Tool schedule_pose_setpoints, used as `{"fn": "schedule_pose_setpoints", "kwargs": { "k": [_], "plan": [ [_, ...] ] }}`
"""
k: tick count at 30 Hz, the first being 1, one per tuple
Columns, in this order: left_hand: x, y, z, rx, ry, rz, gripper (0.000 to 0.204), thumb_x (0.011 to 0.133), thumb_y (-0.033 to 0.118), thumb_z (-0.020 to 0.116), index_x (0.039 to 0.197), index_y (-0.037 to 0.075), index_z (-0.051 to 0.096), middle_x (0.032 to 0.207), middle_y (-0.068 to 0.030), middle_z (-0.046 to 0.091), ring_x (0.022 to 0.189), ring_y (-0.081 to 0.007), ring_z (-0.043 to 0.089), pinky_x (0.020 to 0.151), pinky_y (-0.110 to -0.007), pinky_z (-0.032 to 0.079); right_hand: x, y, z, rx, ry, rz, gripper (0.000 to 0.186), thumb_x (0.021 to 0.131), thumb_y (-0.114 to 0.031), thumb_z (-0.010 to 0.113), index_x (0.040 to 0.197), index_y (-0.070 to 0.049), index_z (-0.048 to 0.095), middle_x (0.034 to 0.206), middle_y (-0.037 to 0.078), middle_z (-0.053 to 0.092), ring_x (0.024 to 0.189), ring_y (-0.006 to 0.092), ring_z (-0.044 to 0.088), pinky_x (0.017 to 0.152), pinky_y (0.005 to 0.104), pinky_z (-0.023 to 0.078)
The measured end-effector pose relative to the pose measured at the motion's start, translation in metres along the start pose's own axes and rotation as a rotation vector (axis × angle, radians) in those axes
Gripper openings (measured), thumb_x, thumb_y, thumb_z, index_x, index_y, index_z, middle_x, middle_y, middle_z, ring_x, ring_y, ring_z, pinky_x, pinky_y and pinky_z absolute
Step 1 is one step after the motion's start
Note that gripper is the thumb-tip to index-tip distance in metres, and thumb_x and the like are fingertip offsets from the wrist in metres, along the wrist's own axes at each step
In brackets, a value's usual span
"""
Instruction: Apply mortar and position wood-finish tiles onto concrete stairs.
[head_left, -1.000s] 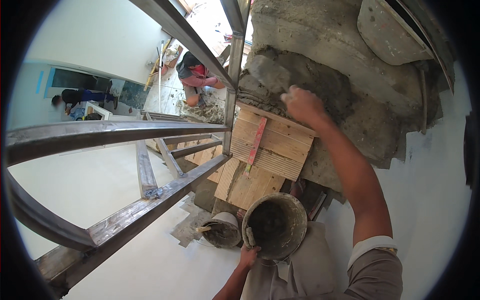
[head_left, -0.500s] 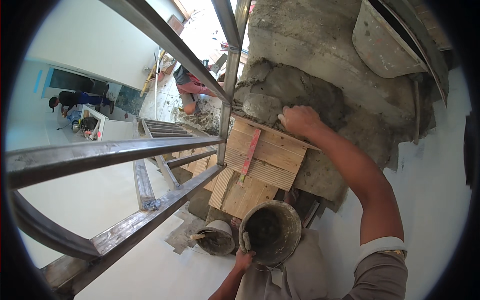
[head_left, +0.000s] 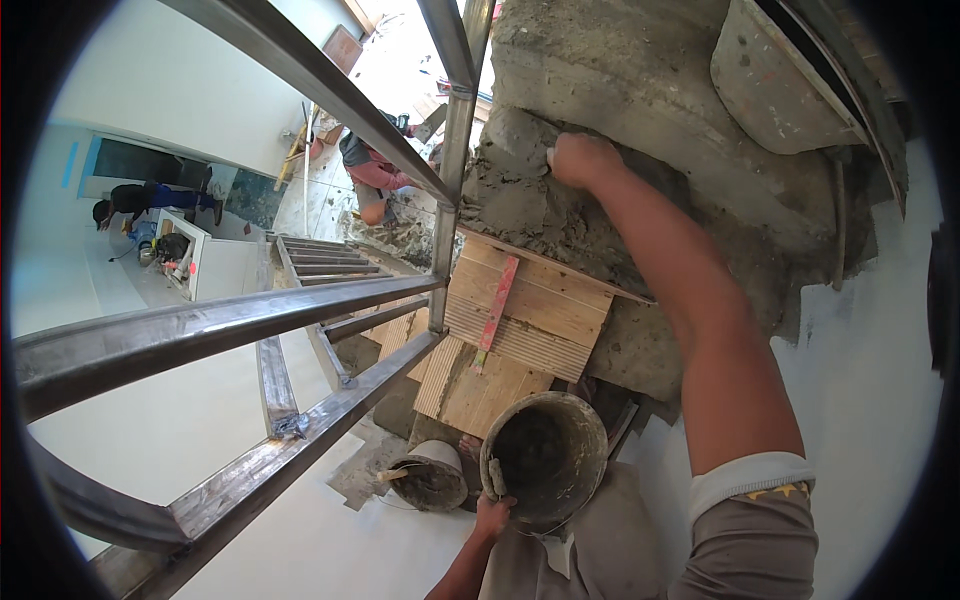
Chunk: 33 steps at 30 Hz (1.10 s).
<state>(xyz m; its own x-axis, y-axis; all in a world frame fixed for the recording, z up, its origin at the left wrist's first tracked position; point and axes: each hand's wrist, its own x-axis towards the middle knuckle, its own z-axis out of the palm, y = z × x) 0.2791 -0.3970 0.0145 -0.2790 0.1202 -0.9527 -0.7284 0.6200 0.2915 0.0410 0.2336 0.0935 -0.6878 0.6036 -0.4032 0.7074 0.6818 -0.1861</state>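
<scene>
My right hand (head_left: pixel 583 160) is closed round the handle of a trowel. Its grey blade (head_left: pixel 527 138) blends into the wet mortar (head_left: pixel 510 195) spread on the step, so its outline is hard to make out. At my lap, my left hand (head_left: pixel 493 515) grips the handle of a bucket (head_left: pixel 592 455) that stands tilted and holds some grey mortar. Between the bucket and the mortar bed lie wood-look tiles (head_left: pixel 540 325) on the lower steps. A red level (head_left: pixel 495 315) rests across them.
A metal railing (head_left: pixel 230 315) runs along my left. Beside the bucket stands a smaller bucket (head_left: pixel 432 478) with a tool in it. A large mortar-stained tub (head_left: pixel 775 85) sits at the upper right. Below, one co-worker (head_left: pixel 370 175) crouches and another person (head_left: pixel 150 200) bends over.
My right hand and the trowel have moved up and slightly left, away from the tile edge. The mortar near that edge now looks rougher and more spread. My left hand stays on the bucket.
</scene>
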Motion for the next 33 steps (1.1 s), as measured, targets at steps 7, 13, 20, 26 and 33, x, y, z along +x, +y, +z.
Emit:
{"fn": "schedule_pose_setpoints", "kwargs": {
  "k": [7, 13, 20, 26, 33],
  "plan": [
    [-0.010, 0.000, 0.002, 0.057, 0.004, 0.012, 0.046, 0.078, 0.002, 0.070, 0.124, 0.004, 0.061, 0.100, -0.0029, 0.067, 0.084, -0.0158, 0.061, 0.075, -0.033, 0.051, -0.035, -0.010, -0.010, 0.346, -0.501, 0.179, 0.045, 0.100, -0.033, 0.049, 0.107, 0.006, 0.071, 0.115, 0.027, 0.070, 0.102, 0.0400, 0.071, 0.090, 0.0488, 0.056],
    [-0.013, 0.006, 0.009, 0.041, -0.005, 0.000, 0.038, 0.079, 0.004, 0.071, 0.115, 0.006, 0.061, 0.084, 0.0013, 0.061, 0.069, -0.0108, 0.054, 0.061, -0.031, 0.045, -0.036, 0.040, 0.013, -0.166, 0.000, -0.153, 0.043, 0.101, -0.038, 0.052, 0.106, 0.000, 0.073, 0.112, 0.021, 0.073, 0.106, 0.0384, 0.070, 0.091, 0.0485, 0.056],
    [-0.012, 0.006, 0.018, 0.068, 0.031, 0.020, 0.037, 0.077, 0.004, 0.072, 0.113, 0.006, 0.061, 0.083, 0.0006, 0.060, 0.066, -0.0112, 0.054, 0.058, -0.031, 0.044, 0.021, 0.016, 0.006, -0.150, 0.085, -0.111, 0.036, 0.101, -0.033, 0.055, 0.115, -0.006, 0.074, 0.118, 0.016, 0.073, 0.110, 0.0366, 0.069, 0.095, 0.0491, 0.055],
    [-0.012, 0.013, 0.030, 0.128, 0.010, -0.015, 0.035, 0.077, 0.003, 0.071, 0.110, 0.005, 0.061, 0.084, -0.0008, 0.061, 0.069, -0.0111, 0.055, 0.060, -0.031, 0.046, 0.031, 0.021, -0.010, -0.074, -0.021, -0.041, 0.033, 0.095, -0.024, 0.055, 0.112, -0.003, 0.075, 0.116, 0.019, 0.073, 0.106, 0.0364, 0.071, 0.091, 0.0460, 0.056],
    [-0.024, 0.026, 0.038, 0.002, -0.018, -0.013, 0.038, 0.077, 0.003, 0.072, 0.114, 0.005, 0.062, 0.090, -0.0018, 0.064, 0.074, -0.0139, 0.058, 0.066, -0.032, 0.048, -0.028, 0.067, -0.040, 0.050, -0.425, 0.152, 0.043, 0.100, -0.031, 0.048, 0.083, 0.004, 0.067, 0.075, 0.018, 0.067, 0.065, 0.0328, 0.068, 0.060, 0.0480, 0.054]
  ]
}}
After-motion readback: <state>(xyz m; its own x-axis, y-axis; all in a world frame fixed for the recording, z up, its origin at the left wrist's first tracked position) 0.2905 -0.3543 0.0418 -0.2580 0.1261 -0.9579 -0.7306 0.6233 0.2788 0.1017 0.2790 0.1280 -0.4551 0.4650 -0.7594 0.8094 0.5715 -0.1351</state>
